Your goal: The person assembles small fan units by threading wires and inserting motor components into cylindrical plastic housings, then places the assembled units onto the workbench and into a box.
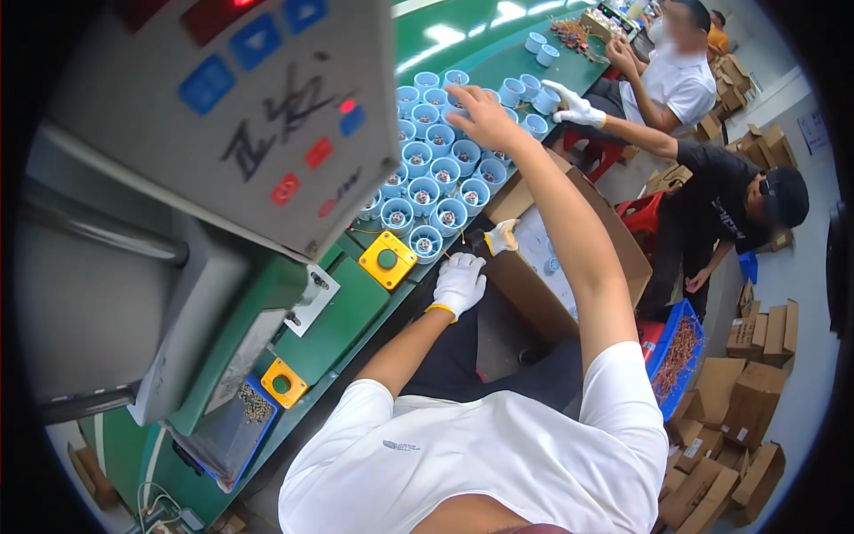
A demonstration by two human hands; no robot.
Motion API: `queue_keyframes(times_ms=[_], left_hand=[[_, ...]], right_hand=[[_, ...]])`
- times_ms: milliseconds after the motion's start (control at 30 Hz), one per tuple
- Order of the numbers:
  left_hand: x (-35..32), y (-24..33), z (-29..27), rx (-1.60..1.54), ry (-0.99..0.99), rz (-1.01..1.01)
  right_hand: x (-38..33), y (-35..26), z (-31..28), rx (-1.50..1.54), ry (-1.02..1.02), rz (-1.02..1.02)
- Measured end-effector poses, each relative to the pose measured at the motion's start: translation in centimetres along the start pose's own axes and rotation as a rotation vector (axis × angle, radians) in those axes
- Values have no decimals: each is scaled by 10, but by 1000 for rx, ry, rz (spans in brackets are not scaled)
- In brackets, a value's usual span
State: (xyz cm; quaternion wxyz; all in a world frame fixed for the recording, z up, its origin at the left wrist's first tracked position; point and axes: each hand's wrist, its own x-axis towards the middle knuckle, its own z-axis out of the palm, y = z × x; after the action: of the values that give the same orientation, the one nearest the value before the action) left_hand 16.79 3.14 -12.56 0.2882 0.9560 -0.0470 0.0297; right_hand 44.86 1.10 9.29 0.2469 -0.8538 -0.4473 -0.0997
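My right hand (481,117), bare, reaches over the far part of a cluster of light blue round cups (425,191). Its fingers are apart, and whether they touch a cup rim cannot be told. Each nearby cup has small metallic and dark parts inside. Closer to me, my left hand (460,283) wears a white knit glove with a yellow cuff. It is at the table's front edge, just below the nearest cup (425,243). Its fingers look curled; what they hold, if anything, is hidden. Another white glove (502,238) lies on the carton's edge beside it.
A grey machine panel with buttons (267,125) looms at left. Yellow button boxes (388,260) sit on the green table (334,307). An open carton (614,231) stands to my right. A co-worker's gloved hand (574,107) is near the far cups. A blue bin (678,356) holds reddish parts.
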Motion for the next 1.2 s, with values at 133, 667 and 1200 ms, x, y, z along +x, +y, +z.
queue_keyframes(times_ms=[133,667,1200], left_hand=[[6,20,9,20,50,88],[144,170,167,-264,-338,446],[233,211,291,-305,-518,403]], right_hand=[[-51,-11,-34,-27,307,28],[-681,93,-44,219,353,1368],[-722,299,144,-147,-675,1366]])
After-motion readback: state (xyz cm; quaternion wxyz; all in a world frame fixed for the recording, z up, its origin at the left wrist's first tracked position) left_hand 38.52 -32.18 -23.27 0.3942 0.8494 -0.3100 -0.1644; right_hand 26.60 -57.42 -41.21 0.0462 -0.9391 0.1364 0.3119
